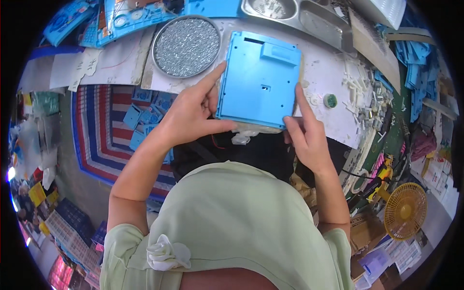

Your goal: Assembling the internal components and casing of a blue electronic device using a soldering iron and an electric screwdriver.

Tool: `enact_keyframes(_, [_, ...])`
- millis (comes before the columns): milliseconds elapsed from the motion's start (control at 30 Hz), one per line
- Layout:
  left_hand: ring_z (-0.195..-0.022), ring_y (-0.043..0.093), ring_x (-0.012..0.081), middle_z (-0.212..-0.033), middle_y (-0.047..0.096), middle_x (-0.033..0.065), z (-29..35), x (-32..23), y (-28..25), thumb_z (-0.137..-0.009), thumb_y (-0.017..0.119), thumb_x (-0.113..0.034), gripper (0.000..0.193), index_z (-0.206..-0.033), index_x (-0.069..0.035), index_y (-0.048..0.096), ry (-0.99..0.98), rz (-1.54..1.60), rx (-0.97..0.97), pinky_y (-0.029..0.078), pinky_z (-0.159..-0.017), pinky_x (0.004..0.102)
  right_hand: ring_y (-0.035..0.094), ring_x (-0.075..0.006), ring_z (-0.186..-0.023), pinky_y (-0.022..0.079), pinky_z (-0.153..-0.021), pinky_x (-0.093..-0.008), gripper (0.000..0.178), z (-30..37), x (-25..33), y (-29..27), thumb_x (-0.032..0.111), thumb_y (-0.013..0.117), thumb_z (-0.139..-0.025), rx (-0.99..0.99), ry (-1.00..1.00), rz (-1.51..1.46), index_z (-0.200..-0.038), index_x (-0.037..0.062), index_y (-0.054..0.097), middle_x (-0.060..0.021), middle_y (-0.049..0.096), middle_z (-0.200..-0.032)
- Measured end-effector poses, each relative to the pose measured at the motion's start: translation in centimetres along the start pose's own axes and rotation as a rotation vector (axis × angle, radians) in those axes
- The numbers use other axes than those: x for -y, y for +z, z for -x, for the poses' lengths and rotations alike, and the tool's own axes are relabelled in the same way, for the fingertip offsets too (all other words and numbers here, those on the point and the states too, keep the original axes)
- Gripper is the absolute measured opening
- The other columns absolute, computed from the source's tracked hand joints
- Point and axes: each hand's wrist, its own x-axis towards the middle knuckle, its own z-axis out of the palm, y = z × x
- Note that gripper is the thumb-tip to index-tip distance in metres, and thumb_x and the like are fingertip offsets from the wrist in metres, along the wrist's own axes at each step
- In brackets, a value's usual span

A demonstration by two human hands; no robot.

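A flat, squarish blue plastic casing [258,79] lies face down or back up near the front edge of the bench; which side shows I cannot tell. It has a raised block near its far right corner, a slot and several small holes. My left hand [193,111] grips its left edge, index finger along the side and thumb at the near corner. On the right edge my right hand [308,135] presses with index finger and thumb, the other fingers curled below. Past the casing, to the left, a round metal tray [216,48] holds many small screws.
Steel trays [321,21] with small parts stand at the back. White plastic pieces [356,82] and metal parts lie at right, near a small green round item [330,100]. More blue casings [130,21] are at back left; a striped bag [92,140] sits below. A yellow fan [406,211] stands lower right.
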Motion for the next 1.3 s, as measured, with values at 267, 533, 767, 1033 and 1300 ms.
enact_keyframes(267, [-0.067, 0.045, 0.0072, -0.078, 0.046, -0.0009, 0.1, 2.0, -0.6, -0.080, 0.080, -0.002, 0.102, -0.164, -0.007, 0.022, -0.026, 0.285, 0.133, 0.043, -0.061, 0.0220, 0.064, -0.0276, -0.058, 0.050, -0.061, -0.0360, 0.081, -0.2, 0.3, -0.5, 0.014, 0.064, -0.098, 0.111, -0.094, 0.151, -0.161, -0.0030, 0.015, -0.0149, 0.063, -0.066])
enact_keyframes(533, [-0.070, 0.052, 0.0182, -0.082, 0.051, 0.0060, 0.2, 1.2, -0.8, -0.080, 0.081, -0.006, 0.104, -0.164, -0.006, 0.019, 0.015, -0.030, 0.167, 0.047, -0.065, 0.0290, 0.066, -0.0416, -0.064, 0.051, -0.060, -0.0462, 0.096, -0.2, 0.3, 0.0, 0.027, 0.071, -0.095, 0.091, -0.039, 0.550, -0.162, -0.0013, 0.008, -0.0199, 0.066, -0.069])
enact_keyframes(767, [-0.131, 0.052, 0.0319, -0.141, 0.058, 0.0118, -0.9, -3.0, -0.4, -0.075, 0.084, -0.022, 0.074, -0.143, -0.016, 0.057, 0.616, -0.721, -0.033, 0.037, -0.110, 0.0514, 0.066, -0.0373, -0.062, 0.051, -0.060, -0.0432, 0.089, 0.2, 0.1, -0.2, 0.028, 0.071, -0.094, 0.040, -0.054, 0.427, -0.161, 0.0010, 0.019, -0.0185, 0.066, -0.070])
enact_keyframes(1033, [-0.141, 0.047, 0.0336, -0.146, 0.057, 0.0075, -1.9, -1.9, -0.3, -0.075, 0.081, -0.020, 0.056, -0.129, -0.015, 0.067, 0.567, -0.724, 0.122, 0.033, -0.116, 0.0567, 0.062, -0.0103, -0.062, 0.049, -0.056, -0.0259, 0.027, -6.9, -0.4, -4.8, 0.014, 0.072, -0.094, -0.085, 0.103, -0.244, -0.115, -0.0010, 0.064, -0.0028, 0.065, -0.069])
enact_keyframes(1300, [-0.138, 0.050, 0.0366, -0.143, 0.058, 0.0109, -2.0, -1.6, 0.1, -0.071, 0.083, -0.017, 0.059, -0.127, -0.011, 0.067, 0.589, -0.623, 0.114, 0.041, -0.111, 0.0550, 0.064, -0.0116, -0.062, 0.052, -0.055, -0.0268, 0.014, -9.6, 0.8, -6.4, 0.011, 0.068, -0.096, 0.136, 0.303, -0.255, -0.101, 0.0015, 0.060, -0.0062, 0.066, -0.071])
